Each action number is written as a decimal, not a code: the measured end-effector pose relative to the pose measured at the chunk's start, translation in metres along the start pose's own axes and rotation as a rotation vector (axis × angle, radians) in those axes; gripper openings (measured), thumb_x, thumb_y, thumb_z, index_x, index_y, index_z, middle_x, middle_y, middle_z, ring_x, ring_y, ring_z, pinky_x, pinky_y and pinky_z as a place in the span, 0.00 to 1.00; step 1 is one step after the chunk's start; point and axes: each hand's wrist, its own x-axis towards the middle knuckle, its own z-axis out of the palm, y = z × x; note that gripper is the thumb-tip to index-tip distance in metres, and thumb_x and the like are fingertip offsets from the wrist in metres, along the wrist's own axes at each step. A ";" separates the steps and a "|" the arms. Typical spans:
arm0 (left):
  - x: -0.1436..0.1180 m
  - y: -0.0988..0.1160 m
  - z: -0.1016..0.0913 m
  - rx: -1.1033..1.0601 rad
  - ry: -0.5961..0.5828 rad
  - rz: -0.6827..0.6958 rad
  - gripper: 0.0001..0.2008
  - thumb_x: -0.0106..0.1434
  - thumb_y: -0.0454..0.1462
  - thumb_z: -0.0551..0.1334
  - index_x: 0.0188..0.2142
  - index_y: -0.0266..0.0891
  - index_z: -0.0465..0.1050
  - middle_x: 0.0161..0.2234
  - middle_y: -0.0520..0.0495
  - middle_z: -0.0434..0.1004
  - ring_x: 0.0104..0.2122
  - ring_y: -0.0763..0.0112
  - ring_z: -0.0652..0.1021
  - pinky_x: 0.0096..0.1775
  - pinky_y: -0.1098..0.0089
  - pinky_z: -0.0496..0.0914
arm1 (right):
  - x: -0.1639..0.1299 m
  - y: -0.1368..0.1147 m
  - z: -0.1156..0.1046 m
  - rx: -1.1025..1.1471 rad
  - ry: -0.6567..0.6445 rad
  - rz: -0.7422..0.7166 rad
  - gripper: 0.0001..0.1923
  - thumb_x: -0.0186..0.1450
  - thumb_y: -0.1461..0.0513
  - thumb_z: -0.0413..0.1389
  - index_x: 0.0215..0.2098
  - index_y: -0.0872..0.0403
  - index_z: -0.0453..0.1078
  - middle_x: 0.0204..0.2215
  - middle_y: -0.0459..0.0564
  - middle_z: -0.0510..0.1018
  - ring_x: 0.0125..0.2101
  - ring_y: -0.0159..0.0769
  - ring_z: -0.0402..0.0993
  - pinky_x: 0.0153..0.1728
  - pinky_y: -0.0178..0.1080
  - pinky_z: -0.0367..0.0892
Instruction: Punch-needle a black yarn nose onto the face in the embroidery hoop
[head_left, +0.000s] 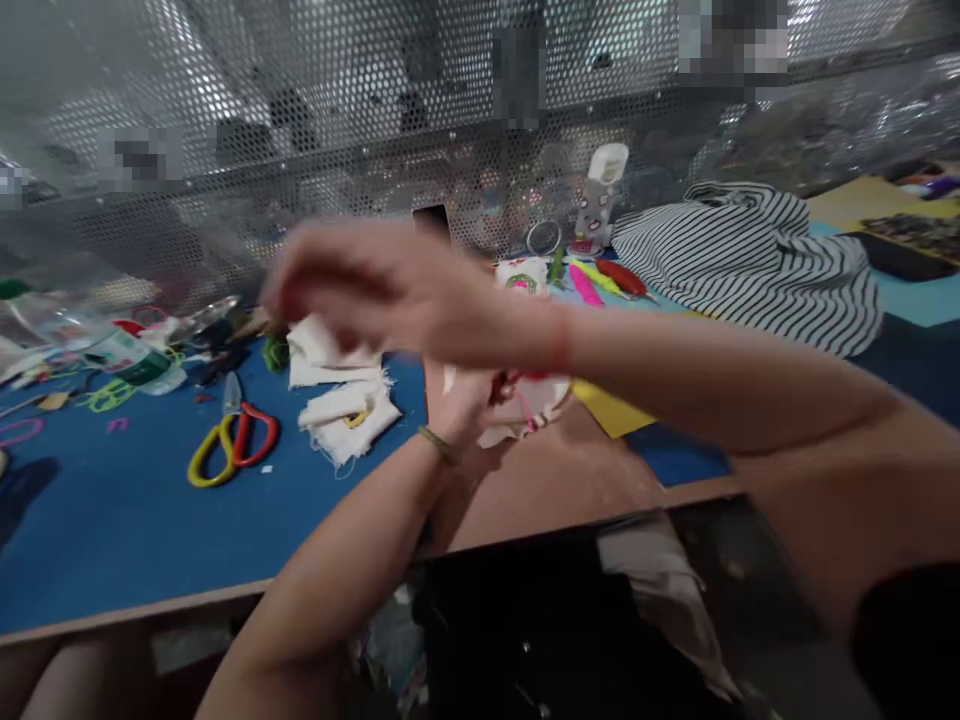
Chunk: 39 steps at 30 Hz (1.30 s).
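My right hand (390,290) is raised across the middle of the view, reaching left over the table. Motion smears its fingers, which look bent; whether they hold anything does not show. Lower down, my left hand (474,405) is closed at the edge of a piece of white cloth (555,395) with pink and red on it. My right forearm covers much of that cloth and part of the left hand. Behind the right wrist lies another white patch with green and pink embroidery (520,280).
Scissors (232,440) with yellow and red handles and folded white cloths (352,415) lie left on the blue table (135,530). A plastic bottle (135,360) lies farther left. Coloured thread skeins (600,278), a striped cloth (750,260) and a perforated metal screen (337,110) are behind.
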 end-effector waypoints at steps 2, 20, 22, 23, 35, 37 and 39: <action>-0.008 0.006 0.003 -0.003 -0.085 0.000 0.10 0.69 0.38 0.64 0.44 0.31 0.77 0.32 0.47 0.76 0.27 0.76 0.75 0.30 0.74 0.72 | -0.048 0.014 -0.063 -0.064 0.237 0.122 0.06 0.71 0.63 0.55 0.36 0.54 0.73 0.26 0.41 0.77 0.24 0.26 0.73 0.26 0.29 0.69; -0.018 -0.001 0.014 0.144 -0.378 -0.120 0.10 0.65 0.39 0.66 0.32 0.33 0.78 0.18 0.54 0.66 0.15 0.84 0.59 0.19 0.78 0.52 | -0.185 0.103 -0.120 0.060 0.384 0.578 0.17 0.61 0.47 0.64 0.34 0.51 0.76 0.33 0.48 0.80 0.24 0.28 0.67 0.27 0.35 0.69; -0.018 -0.004 0.014 0.180 -0.387 -0.105 0.11 0.65 0.41 0.66 0.32 0.33 0.78 0.18 0.54 0.67 0.15 0.83 0.60 0.18 0.77 0.50 | -0.183 0.094 -0.103 0.155 0.081 0.664 0.18 0.60 0.48 0.65 0.42 0.51 0.78 0.39 0.50 0.82 0.27 0.30 0.70 0.28 0.37 0.72; -0.018 -0.005 0.013 0.195 -0.379 -0.103 0.12 0.65 0.41 0.66 0.32 0.33 0.79 0.18 0.54 0.68 0.15 0.83 0.60 0.18 0.77 0.50 | -0.182 0.091 -0.096 0.188 -0.024 0.690 0.18 0.60 0.49 0.66 0.41 0.52 0.78 0.35 0.49 0.82 0.27 0.30 0.71 0.28 0.37 0.72; -0.029 -0.001 0.016 0.406 -0.504 -0.235 0.08 0.61 0.37 0.69 0.39 0.36 0.80 0.18 0.55 0.71 0.15 0.82 0.63 0.18 0.78 0.52 | -0.196 0.125 -0.185 -0.134 0.843 0.435 0.20 0.64 0.42 0.58 0.29 0.46 0.66 0.22 0.43 0.64 0.22 0.33 0.63 0.24 0.38 0.65; -0.024 -0.003 0.014 0.296 -0.318 -0.143 0.07 0.61 0.37 0.69 0.32 0.35 0.76 0.19 0.54 0.71 0.15 0.84 0.62 0.18 0.78 0.51 | -0.192 0.114 -0.168 -0.195 0.746 0.460 0.18 0.62 0.44 0.62 0.29 0.48 0.69 0.24 0.44 0.70 0.22 0.31 0.64 0.24 0.38 0.65; -0.021 -0.003 0.014 0.206 -0.202 -0.122 0.07 0.63 0.37 0.67 0.32 0.35 0.75 0.19 0.55 0.69 0.14 0.84 0.61 0.17 0.78 0.50 | -0.187 0.099 -0.143 -0.249 0.610 0.496 0.17 0.61 0.47 0.65 0.31 0.49 0.72 0.23 0.45 0.73 0.22 0.30 0.65 0.23 0.37 0.64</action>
